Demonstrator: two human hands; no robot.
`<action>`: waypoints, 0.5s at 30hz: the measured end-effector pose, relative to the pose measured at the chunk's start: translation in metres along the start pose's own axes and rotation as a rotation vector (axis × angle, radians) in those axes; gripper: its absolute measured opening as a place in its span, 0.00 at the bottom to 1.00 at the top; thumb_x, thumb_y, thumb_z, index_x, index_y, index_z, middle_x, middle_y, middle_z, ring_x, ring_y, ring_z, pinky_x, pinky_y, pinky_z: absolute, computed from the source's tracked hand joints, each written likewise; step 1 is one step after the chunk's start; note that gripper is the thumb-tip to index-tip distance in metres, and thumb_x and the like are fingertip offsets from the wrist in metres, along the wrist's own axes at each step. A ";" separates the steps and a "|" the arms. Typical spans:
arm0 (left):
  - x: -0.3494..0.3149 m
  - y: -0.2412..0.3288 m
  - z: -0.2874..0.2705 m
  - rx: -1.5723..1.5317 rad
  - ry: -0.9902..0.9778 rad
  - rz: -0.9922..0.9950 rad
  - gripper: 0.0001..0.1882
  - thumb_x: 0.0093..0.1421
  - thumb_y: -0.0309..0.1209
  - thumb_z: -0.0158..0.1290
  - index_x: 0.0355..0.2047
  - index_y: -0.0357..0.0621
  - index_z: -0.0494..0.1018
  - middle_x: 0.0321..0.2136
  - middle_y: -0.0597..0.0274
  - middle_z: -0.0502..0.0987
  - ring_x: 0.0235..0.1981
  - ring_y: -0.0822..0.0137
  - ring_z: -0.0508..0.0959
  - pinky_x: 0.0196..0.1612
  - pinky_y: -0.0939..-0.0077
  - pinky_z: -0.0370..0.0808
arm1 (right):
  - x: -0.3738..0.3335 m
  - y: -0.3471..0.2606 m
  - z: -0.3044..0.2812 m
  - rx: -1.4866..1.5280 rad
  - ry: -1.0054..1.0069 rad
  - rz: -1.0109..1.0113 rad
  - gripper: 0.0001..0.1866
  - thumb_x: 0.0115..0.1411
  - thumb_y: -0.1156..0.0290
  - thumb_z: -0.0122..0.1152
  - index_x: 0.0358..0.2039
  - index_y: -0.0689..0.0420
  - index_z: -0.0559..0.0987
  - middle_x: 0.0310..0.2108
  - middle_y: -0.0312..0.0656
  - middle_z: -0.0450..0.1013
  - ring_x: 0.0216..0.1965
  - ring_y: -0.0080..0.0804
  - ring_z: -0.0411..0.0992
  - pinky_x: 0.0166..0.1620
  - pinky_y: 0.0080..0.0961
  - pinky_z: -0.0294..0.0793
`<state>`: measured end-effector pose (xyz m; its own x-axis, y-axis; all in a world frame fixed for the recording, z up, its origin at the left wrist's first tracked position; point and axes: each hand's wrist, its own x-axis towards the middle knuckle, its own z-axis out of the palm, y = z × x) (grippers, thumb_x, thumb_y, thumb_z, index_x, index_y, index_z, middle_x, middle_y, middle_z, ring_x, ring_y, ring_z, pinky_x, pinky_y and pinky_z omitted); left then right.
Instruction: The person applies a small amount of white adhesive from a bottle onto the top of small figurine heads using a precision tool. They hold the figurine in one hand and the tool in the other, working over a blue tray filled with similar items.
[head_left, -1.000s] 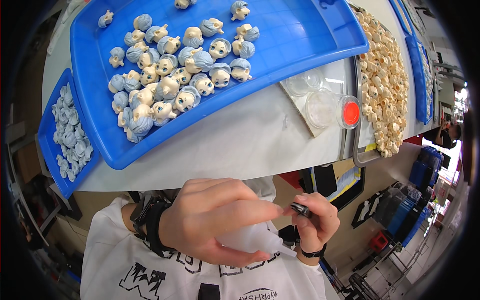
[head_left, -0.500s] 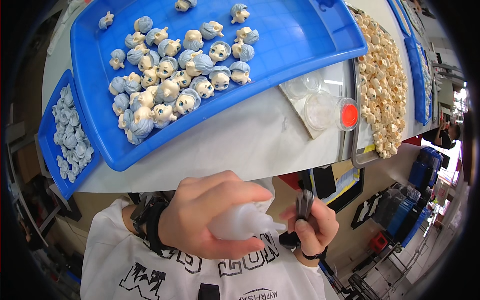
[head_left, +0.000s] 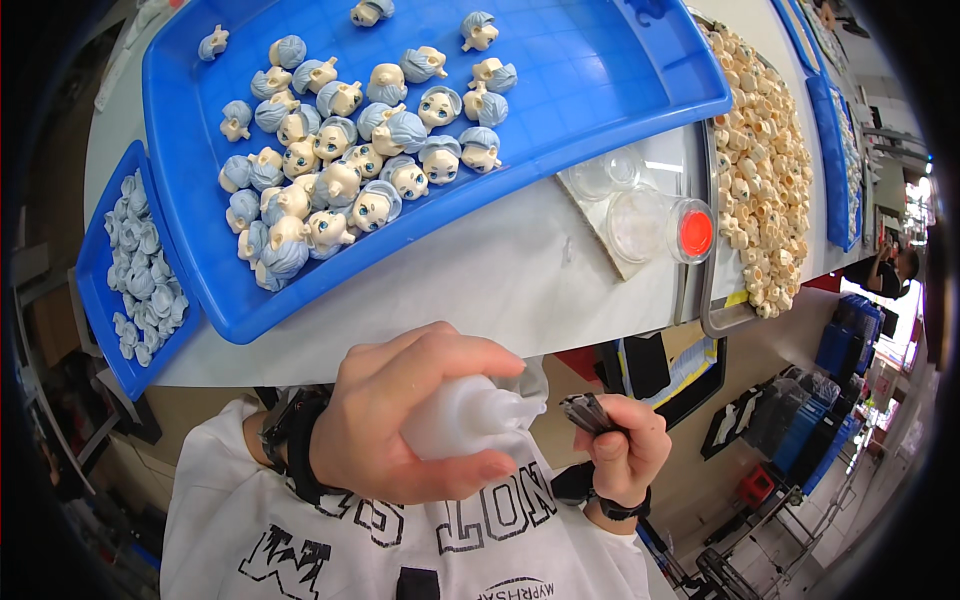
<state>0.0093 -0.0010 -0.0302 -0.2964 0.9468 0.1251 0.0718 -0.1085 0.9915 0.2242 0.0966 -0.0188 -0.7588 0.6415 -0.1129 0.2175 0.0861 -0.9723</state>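
Observation:
My left hand [head_left: 365,430] is wrapped round a white translucent squeeze bottle [head_left: 455,418], its narrow nozzle pointing right. A short, dark, glossy bundle-like piece [head_left: 588,413] is pinched in my right hand [head_left: 638,450], its end angled toward the nozzle with a small gap between them. What kind of piece it is I cannot make out. Both hands are over my lap, just off the table's front edge. Beyond them, a big blue tray [head_left: 600,60] holds many small doll heads [head_left: 332,180] with pale blue hair, most in its left half.
A smaller blue bin [head_left: 95,300] of pale blue hair parts [head_left: 150,285] sits at the left. To the right are clear round dishes [head_left: 632,225], a small red-topped container [head_left: 696,233] and a metal tray [head_left: 725,318] heaped with cream-coloured parts [head_left: 765,170]. Another person [head_left: 888,272] is far right.
My left hand and the bottle have moved slightly left and up. The dark piece has tilted from upright to pointing left, and the nozzle is a little farther from my right hand.

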 end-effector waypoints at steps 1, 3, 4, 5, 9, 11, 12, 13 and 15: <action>0.001 -0.001 -0.001 -0.001 -0.011 0.006 0.30 0.48 0.50 0.59 0.38 0.34 0.70 0.20 0.61 0.72 0.19 0.74 0.70 0.21 0.82 0.65 | 0.001 0.000 0.000 0.022 -0.025 0.008 0.18 0.59 0.67 0.52 0.44 0.68 0.72 0.23 0.43 0.73 0.20 0.25 0.70 0.25 0.18 0.67; 0.000 -0.002 -0.001 -0.002 -0.012 0.012 0.30 0.49 0.50 0.59 0.38 0.33 0.69 0.20 0.61 0.72 0.20 0.75 0.70 0.22 0.82 0.65 | 0.002 -0.002 0.001 0.108 -0.036 0.076 0.19 0.59 0.71 0.52 0.48 0.69 0.69 0.25 0.43 0.72 0.21 0.25 0.68 0.26 0.18 0.67; 0.000 -0.003 -0.001 -0.004 -0.003 0.013 0.30 0.49 0.49 0.59 0.39 0.33 0.69 0.21 0.61 0.72 0.20 0.75 0.70 0.22 0.83 0.65 | 0.002 -0.006 0.005 0.171 -0.022 0.136 0.20 0.58 0.73 0.51 0.50 0.69 0.67 0.27 0.44 0.72 0.21 0.25 0.67 0.27 0.18 0.67; 0.000 -0.004 -0.002 -0.006 0.006 0.015 0.30 0.49 0.49 0.59 0.39 0.33 0.68 0.21 0.61 0.72 0.21 0.75 0.70 0.23 0.83 0.65 | 0.002 -0.008 0.007 0.234 -0.008 0.195 0.22 0.57 0.75 0.50 0.52 0.69 0.65 0.28 0.45 0.71 0.22 0.24 0.66 0.28 0.18 0.68; 0.001 -0.003 -0.005 -0.017 -0.004 0.010 0.30 0.49 0.48 0.59 0.40 0.32 0.68 0.22 0.61 0.72 0.21 0.75 0.69 0.24 0.83 0.65 | -0.003 0.001 -0.002 0.442 0.004 0.230 0.25 0.56 0.78 0.50 0.55 0.71 0.61 0.29 0.46 0.70 0.23 0.22 0.64 0.27 0.18 0.66; 0.001 -0.002 -0.005 -0.017 -0.013 -0.004 0.30 0.49 0.47 0.59 0.40 0.32 0.68 0.22 0.61 0.72 0.21 0.75 0.69 0.24 0.83 0.65 | -0.003 0.003 -0.001 0.404 0.019 0.206 0.23 0.58 0.74 0.51 0.53 0.71 0.63 0.26 0.44 0.69 0.21 0.20 0.63 0.25 0.17 0.64; 0.002 -0.002 -0.005 -0.018 -0.015 0.006 0.30 0.49 0.47 0.59 0.40 0.32 0.68 0.22 0.61 0.72 0.21 0.75 0.69 0.23 0.83 0.65 | -0.003 0.004 0.000 0.385 0.027 0.194 0.23 0.59 0.72 0.51 0.52 0.72 0.64 0.24 0.43 0.69 0.20 0.20 0.62 0.24 0.17 0.63; 0.003 -0.002 -0.005 -0.018 -0.017 0.013 0.30 0.49 0.47 0.59 0.40 0.32 0.68 0.22 0.61 0.72 0.21 0.75 0.69 0.23 0.83 0.65 | -0.004 0.006 0.002 0.373 0.045 0.185 0.22 0.60 0.70 0.51 0.51 0.72 0.65 0.22 0.42 0.69 0.19 0.19 0.61 0.23 0.16 0.63; 0.003 -0.002 -0.004 -0.018 -0.015 0.019 0.30 0.49 0.48 0.59 0.40 0.33 0.68 0.21 0.61 0.71 0.21 0.75 0.69 0.23 0.83 0.65 | -0.007 0.010 0.006 0.349 0.081 0.168 0.22 0.61 0.66 0.50 0.48 0.72 0.67 0.19 0.39 0.68 0.16 0.18 0.60 0.21 0.16 0.61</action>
<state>0.0047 0.0013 -0.0314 -0.2808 0.9490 0.1432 0.0603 -0.1315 0.9895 0.2276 0.0882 -0.0292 -0.6767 0.6835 -0.2735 0.1021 -0.2808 -0.9543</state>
